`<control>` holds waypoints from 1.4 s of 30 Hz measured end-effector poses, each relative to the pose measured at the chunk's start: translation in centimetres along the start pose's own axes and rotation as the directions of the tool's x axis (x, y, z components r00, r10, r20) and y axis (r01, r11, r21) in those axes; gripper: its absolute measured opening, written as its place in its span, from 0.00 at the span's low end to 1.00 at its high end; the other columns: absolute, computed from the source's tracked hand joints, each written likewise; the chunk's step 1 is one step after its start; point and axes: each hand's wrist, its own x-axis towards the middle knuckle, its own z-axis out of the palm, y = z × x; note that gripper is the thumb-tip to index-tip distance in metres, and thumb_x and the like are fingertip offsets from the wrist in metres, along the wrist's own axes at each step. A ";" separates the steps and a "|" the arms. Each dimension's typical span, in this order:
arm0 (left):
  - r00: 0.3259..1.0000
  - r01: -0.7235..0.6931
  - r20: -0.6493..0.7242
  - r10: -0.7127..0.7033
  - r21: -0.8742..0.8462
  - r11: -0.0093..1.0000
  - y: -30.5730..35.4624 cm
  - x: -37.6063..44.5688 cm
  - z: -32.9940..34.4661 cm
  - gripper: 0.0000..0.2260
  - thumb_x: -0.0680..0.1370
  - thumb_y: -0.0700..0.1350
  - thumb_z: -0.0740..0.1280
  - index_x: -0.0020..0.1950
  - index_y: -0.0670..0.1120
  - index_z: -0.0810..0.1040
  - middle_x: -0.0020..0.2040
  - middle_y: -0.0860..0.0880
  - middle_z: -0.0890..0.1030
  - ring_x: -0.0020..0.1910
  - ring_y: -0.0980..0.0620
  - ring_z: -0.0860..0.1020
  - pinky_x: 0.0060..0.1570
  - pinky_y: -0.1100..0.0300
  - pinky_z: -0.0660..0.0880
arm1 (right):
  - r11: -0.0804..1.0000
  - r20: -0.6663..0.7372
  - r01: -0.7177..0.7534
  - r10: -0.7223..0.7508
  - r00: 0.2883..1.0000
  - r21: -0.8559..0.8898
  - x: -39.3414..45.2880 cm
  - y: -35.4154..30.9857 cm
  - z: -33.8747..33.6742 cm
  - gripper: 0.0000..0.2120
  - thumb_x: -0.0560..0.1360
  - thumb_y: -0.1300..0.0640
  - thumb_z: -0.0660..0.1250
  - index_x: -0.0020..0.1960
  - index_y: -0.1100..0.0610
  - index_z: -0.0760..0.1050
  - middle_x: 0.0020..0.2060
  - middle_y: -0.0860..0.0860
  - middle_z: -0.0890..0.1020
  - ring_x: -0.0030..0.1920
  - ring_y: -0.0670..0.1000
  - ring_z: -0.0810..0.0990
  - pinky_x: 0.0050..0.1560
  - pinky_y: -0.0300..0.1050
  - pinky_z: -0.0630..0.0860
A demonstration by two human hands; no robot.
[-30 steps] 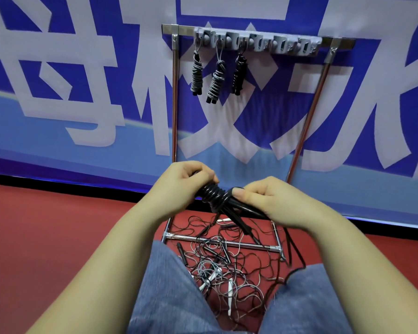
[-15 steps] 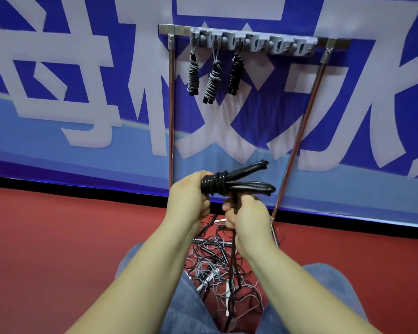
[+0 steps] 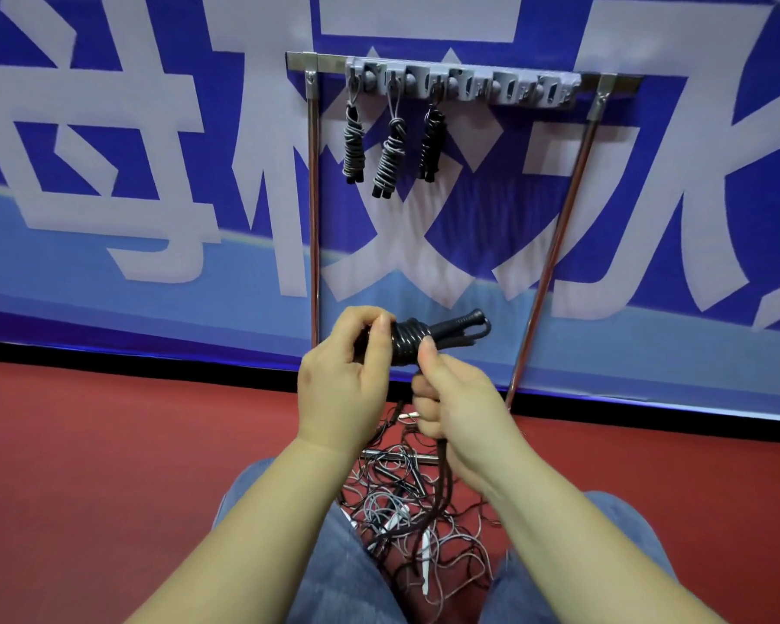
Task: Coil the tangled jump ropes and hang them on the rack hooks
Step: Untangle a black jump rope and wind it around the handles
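A black jump rope (image 3: 428, 337) is held in front of me, its cord wound in tight turns around its two handles, which point right. My left hand (image 3: 341, 380) grips the wound end of the bundle. My right hand (image 3: 451, 407) grips the loose cord just below the bundle, and that cord hangs down to the floor. Above stands the metal rack, and its grey hook strip (image 3: 462, 85) carries three coiled ropes (image 3: 390, 146) on the left hooks. A tangled pile of ropes (image 3: 406, 511) lies on the floor between my knees.
The rack's two metal posts (image 3: 314, 209) rise from a base bar (image 3: 397, 457) on the red floor, close to a blue and white banner wall. Several hooks on the strip's right part hold nothing. My knees in jeans frame the pile.
Both hands and the bundle have stayed at chest height since half a second ago. The handles now lie closer together, and my right thumb has come up against the wound cord.
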 end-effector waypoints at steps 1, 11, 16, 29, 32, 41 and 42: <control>0.990 0.115 0.089 -0.107 -0.090 0.989 0.2 0.2 -0.2 0.06 0.79 0.52 0.61 0.44 0.56 0.76 0.33 0.49 0.76 0.27 0.54 0.70 0.31 0.63 0.67 | 0.997 -0.001 0.036 -0.036 0.999 -0.063 0.1 -0.2 -0.5 0.18 0.80 0.52 0.58 0.32 0.53 0.61 0.23 0.44 0.60 0.21 0.42 0.56 0.20 0.33 0.53; 0.337 0.700 0.886 -0.318 -0.010 0.714 1.9 3.2 -2.5 0.07 0.65 0.38 0.67 0.38 0.47 0.71 0.26 0.49 0.70 0.22 0.54 0.66 0.24 0.64 0.63 | 0.824 0.348 0.287 -0.117 0.930 -0.488 0.1 -2.8 -3.2 0.07 0.80 0.56 0.61 0.46 0.50 0.77 0.35 0.42 0.84 0.40 0.38 0.82 0.47 0.34 0.76; 0.558 0.517 0.742 -0.371 0.039 0.855 1.7 2.6 -1.2 0.08 0.69 0.33 0.67 0.41 0.45 0.75 0.23 0.53 0.68 0.22 0.54 0.63 0.25 0.63 0.59 | 0.666 0.111 0.233 -0.220 0.969 -0.709 0.4 -0.7 -3.4 0.17 0.77 0.50 0.64 0.31 0.51 0.69 0.20 0.41 0.69 0.24 0.41 0.65 0.29 0.35 0.62; 0.695 0.307 0.467 -0.547 0.494 0.813 -1.8 4.8 -0.8 0.04 0.68 0.40 0.70 0.39 0.44 0.75 0.31 0.48 0.74 0.28 0.50 0.70 0.27 0.62 0.64 | 0.271 0.233 0.246 -0.079 0.969 -0.931 0.5 -3.6 -3.2 0.10 0.77 0.49 0.63 0.45 0.53 0.79 0.30 0.49 0.77 0.33 0.49 0.74 0.35 0.43 0.69; 0.605 0.145 0.538 -0.587 0.650 0.746 -1.1 5.4 -0.9 0.06 0.68 0.42 0.70 0.39 0.45 0.74 0.32 0.48 0.73 0.30 0.48 0.70 0.28 0.62 0.64 | 0.198 0.291 0.310 -0.119 0.949 -0.930 1.1 -4.9 -2.8 0.07 0.74 0.51 0.66 0.42 0.52 0.79 0.30 0.47 0.76 0.33 0.47 0.73 0.35 0.42 0.69; 0.376 -0.184 0.860 -0.346 0.435 0.882 2.0 5.2 -2.2 0.10 0.68 0.42 0.73 0.38 0.48 0.72 0.31 0.52 0.73 0.29 0.53 0.70 0.29 0.61 0.66 | 0.239 0.371 0.359 0.007 0.928 -0.902 3.9 -7.6 -4.6 0.12 0.73 0.44 0.68 0.42 0.51 0.83 0.37 0.48 0.83 0.39 0.47 0.78 0.46 0.46 0.75; 0.368 -0.222 0.873 -0.320 0.416 0.882 2.2 5.1 -2.4 0.09 0.68 0.43 0.73 0.39 0.49 0.72 0.32 0.52 0.74 0.30 0.53 0.71 0.30 0.61 0.67 | 0.254 0.345 0.311 0.103 0.933 -0.916 4.0 -7.6 -4.9 0.14 0.72 0.42 0.67 0.38 0.51 0.82 0.33 0.48 0.81 0.34 0.47 0.75 0.41 0.45 0.73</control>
